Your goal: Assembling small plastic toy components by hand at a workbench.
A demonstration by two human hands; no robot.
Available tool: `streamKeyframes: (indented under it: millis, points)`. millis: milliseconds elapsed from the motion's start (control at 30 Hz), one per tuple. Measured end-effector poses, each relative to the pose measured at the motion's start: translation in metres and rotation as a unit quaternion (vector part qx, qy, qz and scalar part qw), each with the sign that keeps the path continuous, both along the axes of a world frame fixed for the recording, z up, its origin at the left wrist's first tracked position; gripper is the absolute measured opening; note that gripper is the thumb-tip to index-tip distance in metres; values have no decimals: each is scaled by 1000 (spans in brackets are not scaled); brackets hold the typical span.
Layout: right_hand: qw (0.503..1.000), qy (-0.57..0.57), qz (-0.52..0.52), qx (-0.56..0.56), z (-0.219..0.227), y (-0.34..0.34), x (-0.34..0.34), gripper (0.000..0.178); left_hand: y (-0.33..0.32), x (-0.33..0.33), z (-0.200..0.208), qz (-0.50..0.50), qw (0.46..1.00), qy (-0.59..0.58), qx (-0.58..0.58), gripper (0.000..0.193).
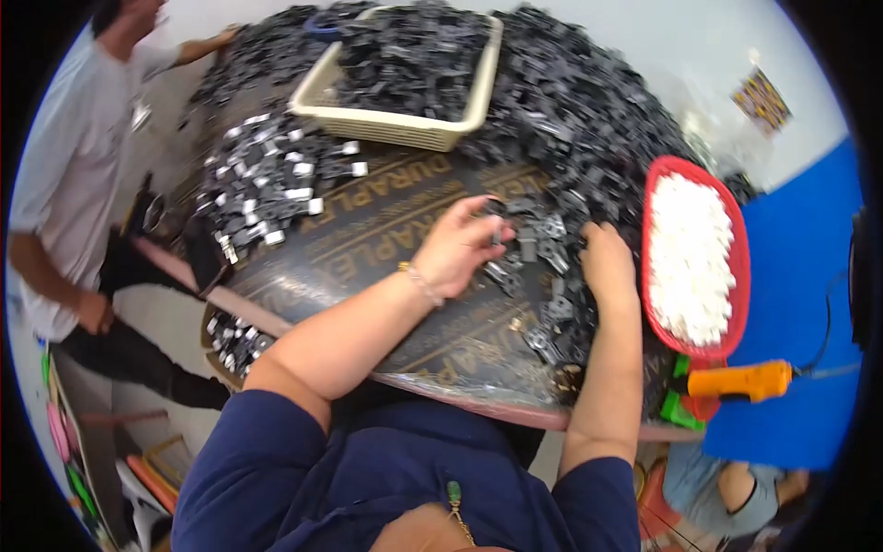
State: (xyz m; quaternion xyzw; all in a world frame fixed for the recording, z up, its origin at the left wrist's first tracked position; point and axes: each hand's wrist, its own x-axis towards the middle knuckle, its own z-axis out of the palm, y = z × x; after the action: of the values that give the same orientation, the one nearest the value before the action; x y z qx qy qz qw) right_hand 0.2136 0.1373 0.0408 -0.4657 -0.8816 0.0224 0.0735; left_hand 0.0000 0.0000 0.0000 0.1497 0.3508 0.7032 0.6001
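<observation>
My left hand (455, 247) is over the middle of the table with its fingers curled round a small black plastic part (495, 208). Just to its right lie loose dark grey and black plastic parts (543, 241), spread toward the near edge. My right hand (607, 262) is at the right side of these parts, fingers bent down and closed at the pile; what they grip, if anything, is hidden. Beyond both hands rises a large heap of black plastic parts (589, 120). To the right of my right hand is a red plastic basket (652, 276) full of small white pieces (690, 262).
A cream basket (386, 129) heaped with black parts stands at the back. Black parts with white pieces (262, 175) lie at the left. An orange-handled tool (740, 380) and a green holder (682, 409) are at the right edge. A person (78, 175) stands at the left.
</observation>
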Motion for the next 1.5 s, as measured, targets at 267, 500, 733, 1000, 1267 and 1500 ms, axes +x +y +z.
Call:
streamKeyframes:
  millis: [267,500,733,1000,1267,1500]
  points:
    - [991,108,60,43,26,-8,-2,19,-3,-6,13,2,996,77,54,39]
    - [933,314,78,-155,64,-53,-21,24,-11,7,4,-83,994,10,66,38]
    - [904,360,135,-185,44,-70,-48,18,-10,4,7,-80,986,-87,118,35]
    - [909,331,144,-209,46,-66,-48,43,-7,2,13,-51,989,-59,125,36]
    - [923,329,173,-95,50,-54,-39,37,-6,1,18,-63,990,-86,94,33]
    - [884,414,202,-78,35,-55,-49,36,-9,3,8,-123,981,-110,102,23]
